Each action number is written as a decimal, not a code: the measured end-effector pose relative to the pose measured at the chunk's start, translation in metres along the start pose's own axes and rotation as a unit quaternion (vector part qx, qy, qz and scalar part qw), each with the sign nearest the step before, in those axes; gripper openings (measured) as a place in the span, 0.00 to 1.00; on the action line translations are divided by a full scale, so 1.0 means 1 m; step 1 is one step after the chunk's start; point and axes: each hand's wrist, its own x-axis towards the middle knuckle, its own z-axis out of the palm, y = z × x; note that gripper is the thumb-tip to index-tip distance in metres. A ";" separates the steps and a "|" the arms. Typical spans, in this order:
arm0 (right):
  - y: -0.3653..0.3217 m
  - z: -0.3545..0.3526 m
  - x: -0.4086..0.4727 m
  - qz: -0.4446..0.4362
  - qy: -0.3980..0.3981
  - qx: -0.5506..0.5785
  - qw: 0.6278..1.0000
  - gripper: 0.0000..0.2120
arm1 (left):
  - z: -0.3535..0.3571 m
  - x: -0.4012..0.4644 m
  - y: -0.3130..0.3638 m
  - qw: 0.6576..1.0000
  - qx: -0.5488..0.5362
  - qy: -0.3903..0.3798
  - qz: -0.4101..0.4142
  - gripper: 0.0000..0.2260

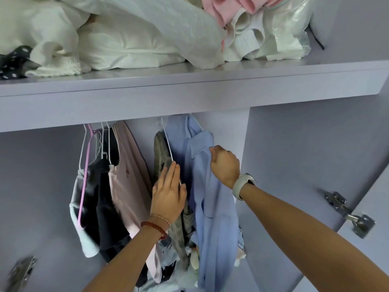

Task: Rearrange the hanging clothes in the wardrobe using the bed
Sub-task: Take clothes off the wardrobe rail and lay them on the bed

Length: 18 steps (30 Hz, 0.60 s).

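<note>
Writing was nowhere legible from where I watched; the small mark on the chest of the pale pink top (pixel 128 175) was too blurred to read. The right hand (pixel 224 165) had its fingers curled, pinching the collar edge of the light blue shirt (pixel 210 197), a smooth woven cloth that hung from a thin white hanger (pixel 168 144) under the shelf (pixel 189 95). The left hand (pixel 168 197) lay flat with straight fingers pressed against the grey-olive garment (pixel 162 152), a coarser, mottled fabric just left of the blue shirt. A red bead bracelet (pixel 154 228) circled the left wrist and a pale watch strap (pixel 242 186) the right.

Further left hung the pink top, a black garment (pixel 105 207) and a white one (pixel 77 218) on a pink hanger (pixel 84 180), bunched together. The lilac shelf above carried crumpled white bedding (pixel 126 39), pink cloth (pixel 227 9) and a black piece with white dots (pixel 14 62). Metal hinges (pixel 347 211) showed on the door at right.
</note>
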 end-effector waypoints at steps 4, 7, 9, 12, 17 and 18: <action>0.007 -0.012 -0.011 -0.007 0.055 0.042 0.998 0.18 | -0.008 0.002 -0.001 1.000 0.008 0.001 0.006 0.25; 0.030 -0.018 -0.042 -0.025 0.074 0.042 0.996 0.17 | -0.015 0.006 0.010 0.999 0.016 0.028 0.010 0.24; 0.055 -0.018 -0.076 -0.037 0.096 0.004 0.995 0.19 | -0.016 0.007 0.024 0.997 -0.009 0.057 0.054 0.23; 0.095 -0.023 -0.140 -0.068 0.121 -0.091 0.986 0.17 | -0.010 0.007 0.051 0.985 -0.109 0.059 0.121 0.23; 0.143 -0.052 -0.260 -0.039 0.145 -0.170 0.974 0.16 | 0.035 -0.026 0.097 0.970 -0.095 -0.068 0.215 0.24; 0.150 -0.061 -0.285 -0.024 0.142 -0.183 0.972 0.15 | 0.046 -0.037 0.107 0.961 -0.102 -0.100 0.238 0.23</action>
